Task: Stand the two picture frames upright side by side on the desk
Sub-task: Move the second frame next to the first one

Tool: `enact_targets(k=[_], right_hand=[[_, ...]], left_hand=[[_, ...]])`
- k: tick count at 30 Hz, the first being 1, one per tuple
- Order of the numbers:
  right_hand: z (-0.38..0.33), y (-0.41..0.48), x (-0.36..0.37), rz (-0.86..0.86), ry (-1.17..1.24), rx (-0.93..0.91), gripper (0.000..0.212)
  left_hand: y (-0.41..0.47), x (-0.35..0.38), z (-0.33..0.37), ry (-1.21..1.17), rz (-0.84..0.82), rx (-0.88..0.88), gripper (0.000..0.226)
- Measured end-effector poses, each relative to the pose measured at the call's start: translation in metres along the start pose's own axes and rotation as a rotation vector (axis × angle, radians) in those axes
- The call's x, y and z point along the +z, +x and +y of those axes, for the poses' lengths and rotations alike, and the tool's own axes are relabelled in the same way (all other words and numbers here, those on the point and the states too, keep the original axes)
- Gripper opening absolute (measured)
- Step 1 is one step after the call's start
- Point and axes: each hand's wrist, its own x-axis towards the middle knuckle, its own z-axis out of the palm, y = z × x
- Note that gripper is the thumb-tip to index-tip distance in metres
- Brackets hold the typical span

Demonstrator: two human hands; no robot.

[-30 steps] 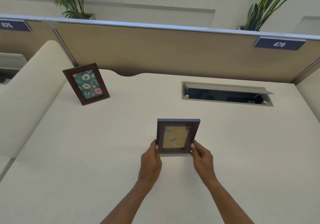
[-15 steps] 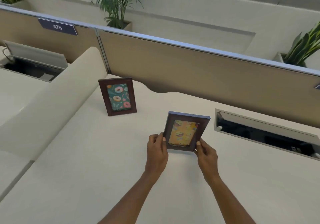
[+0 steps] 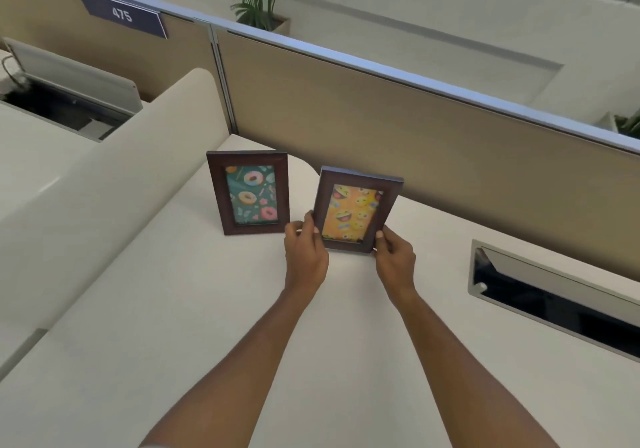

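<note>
I see both hands on the emoji frame [image 3: 356,209], 1 at each lower corner. My left hand [image 3: 304,251] has its thumb on the front of the frame's left edge, the other fingers curled behind. My right hand [image 3: 394,257] pinches the lower right corner the same way, thumb in front. The fingers are closed around the frame, not spread. The frame is upright, tilted a little clockwise, its bottom edge close to the desk [image 3: 173,309]; I cannot tell whether it touches. The donut frame [image 3: 248,191] stands on the desk just to its left, leaning back slightly, with a narrow gap between the 2. My left fingers are near its lower right corner, apart from it. Both sit near the partition [image 3: 381,128]. A cable slot [image 3: 554,295] lies open in the desk to the right.
</note>
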Motion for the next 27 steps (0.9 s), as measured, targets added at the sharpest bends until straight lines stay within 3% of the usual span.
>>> enact_targets(k=[19, 22, 27], right_hand=[[-0.013, 0.040, 0.025, -0.009, -0.106, -0.045, 0.032], [-0.011, 0.037, 0.026, -0.016, -0.165, -0.057, 0.032], [-0.008, 0.027, 0.033, -0.024, -0.212, -0.057, 0.034]], left_hand=[[0.014, 0.017, -0.017, 0.000, 0.007, -0.046, 0.056], [-0.003, 0.018, -0.023, 0.105, 0.008, -0.056, 0.058], [-0.027, 0.018, -0.034, 0.475, -0.080, -0.043, 0.062]])
